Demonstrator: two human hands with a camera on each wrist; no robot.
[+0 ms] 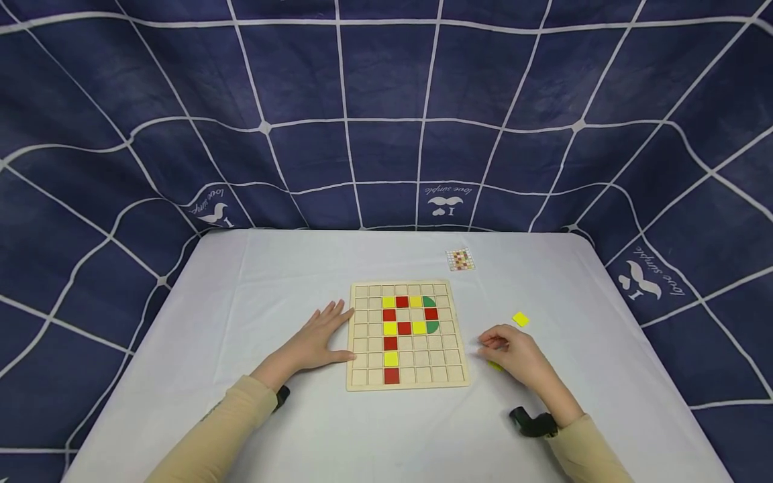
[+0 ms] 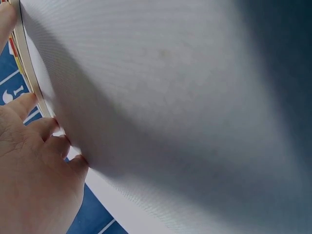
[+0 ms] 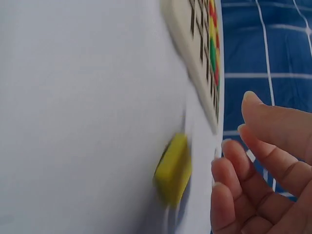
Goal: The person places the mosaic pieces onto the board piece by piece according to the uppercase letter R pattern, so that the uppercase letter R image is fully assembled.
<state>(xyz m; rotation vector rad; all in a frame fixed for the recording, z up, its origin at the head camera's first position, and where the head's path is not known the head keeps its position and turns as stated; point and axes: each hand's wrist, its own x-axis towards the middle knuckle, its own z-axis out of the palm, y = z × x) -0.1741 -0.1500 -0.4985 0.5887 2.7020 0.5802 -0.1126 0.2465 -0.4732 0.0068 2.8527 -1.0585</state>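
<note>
A wooden grid board [image 1: 423, 359] lies on the table. Yellow, red and green pieces in it form a letter P, with yellow and red squares [image 1: 391, 343] and two green rounded corner pieces [image 1: 429, 302]. With fingers and thumb spread, my left hand [image 1: 317, 342] touches the board's left edge; in the left wrist view, the fingertips [image 2: 30, 99] are against its side. Right of the board, my right hand [image 1: 513, 352] hovers with loosely bent fingers and nothing between them. Below it lies a yellow tile [image 3: 174, 170], partly hidden by the hand in the head view.
Another yellow tile [image 1: 521, 319] lies just beyond the right hand. A small pattern card [image 1: 460, 259] lies behind the board on the white-covered table [image 1: 290, 268]. Blue cloth [image 1: 386, 154] with white lines hangs around the table's back and sides.
</note>
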